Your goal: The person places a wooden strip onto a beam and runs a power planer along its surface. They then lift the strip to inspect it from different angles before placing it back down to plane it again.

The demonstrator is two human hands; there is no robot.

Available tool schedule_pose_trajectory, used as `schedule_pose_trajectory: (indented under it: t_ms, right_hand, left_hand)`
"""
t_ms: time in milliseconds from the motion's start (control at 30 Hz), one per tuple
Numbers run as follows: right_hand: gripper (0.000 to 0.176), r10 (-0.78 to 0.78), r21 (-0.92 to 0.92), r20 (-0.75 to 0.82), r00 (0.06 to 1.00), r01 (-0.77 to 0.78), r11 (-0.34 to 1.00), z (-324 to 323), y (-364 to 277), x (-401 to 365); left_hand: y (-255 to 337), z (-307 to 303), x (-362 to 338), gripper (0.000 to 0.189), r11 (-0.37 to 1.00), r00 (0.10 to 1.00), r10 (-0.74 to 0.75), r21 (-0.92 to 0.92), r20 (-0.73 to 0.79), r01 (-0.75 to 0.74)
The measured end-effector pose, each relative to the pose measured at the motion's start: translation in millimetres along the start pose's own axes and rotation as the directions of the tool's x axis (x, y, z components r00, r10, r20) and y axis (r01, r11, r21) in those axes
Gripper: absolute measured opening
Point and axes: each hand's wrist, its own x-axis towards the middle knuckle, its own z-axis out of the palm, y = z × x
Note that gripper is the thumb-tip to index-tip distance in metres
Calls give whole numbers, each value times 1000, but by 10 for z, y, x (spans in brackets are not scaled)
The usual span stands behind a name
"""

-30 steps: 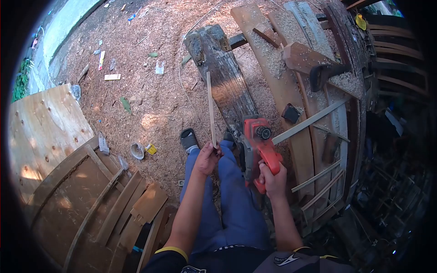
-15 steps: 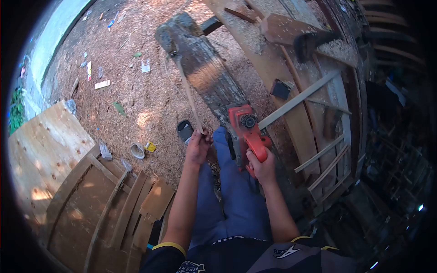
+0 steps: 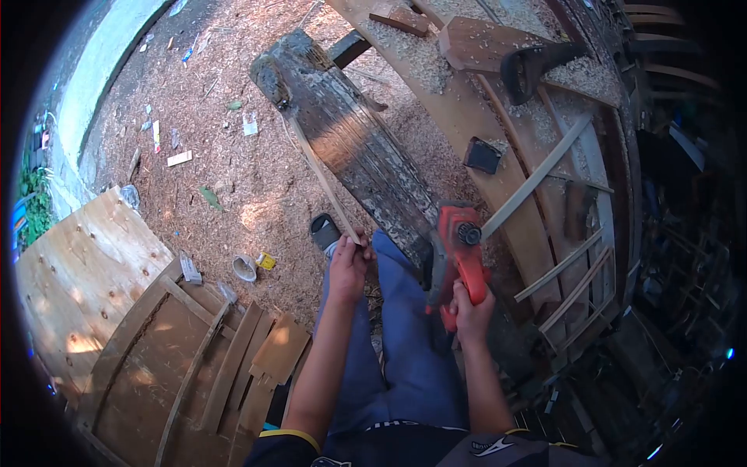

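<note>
My right hand (image 3: 470, 311) is wrapped round the rear handle of a red electric planer (image 3: 461, 249), which is at the right edge of the bench's near end. My left hand (image 3: 349, 265) grips the near end of a thin wooden strip (image 3: 325, 177). The strip runs up along the left side of a weathered wooden beam bench (image 3: 362, 159), its far end by the rough, knotted end of the beam. Below the bench's near end are my legs in blue trousers.
On the right, a plank table (image 3: 467, 132) carries a handsaw (image 3: 525, 74), shavings, thin strips and a dark block (image 3: 483, 156). At left lie a plywood sheet (image 3: 85, 257) and a curved wooden frame (image 3: 128, 335). A white cup (image 3: 245, 268) rests on the shaving-covered ground.
My right hand has moved the planer right and toward me, off the bench's middle. The left hand keeps hold of the strip. The view has shifted slightly.
</note>
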Motion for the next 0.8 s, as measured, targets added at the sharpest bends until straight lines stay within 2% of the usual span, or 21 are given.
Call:
schedule_pose_trajectory:
  t_ms: [133, 333, 433, 633, 800]
  right_hand:
    - [6, -29, -57, 15, 999, 30, 998, 12, -95, 23]
    - [5, -16, -20, 48, 999, 17, 1000, 85, -129, 152]
    - [9, -23, -27, 54, 998, 24, 999, 116, -146, 144]
    - [10, -34, -25, 80, 996, 36, 999, 139, -261, 146]
    - [12, -53, 21, 140, 989, 50, 999, 283, -374, 267]
  left_hand:
    - [-24, 157, -70, 26, 983, 992, 123, 138, -1, -122]
    - [-92, 443, -239, 25, 981, 981, 192, -4, -38, -193]
    - [-49, 490, -229, 21, 985, 985, 173, -18, -27, -173]
    - [-17, 443, -66, 22, 971, 973, 232, -64, 14, -230]
    - [-59, 524, -95, 22, 963, 965, 262, -59, -29, -264]
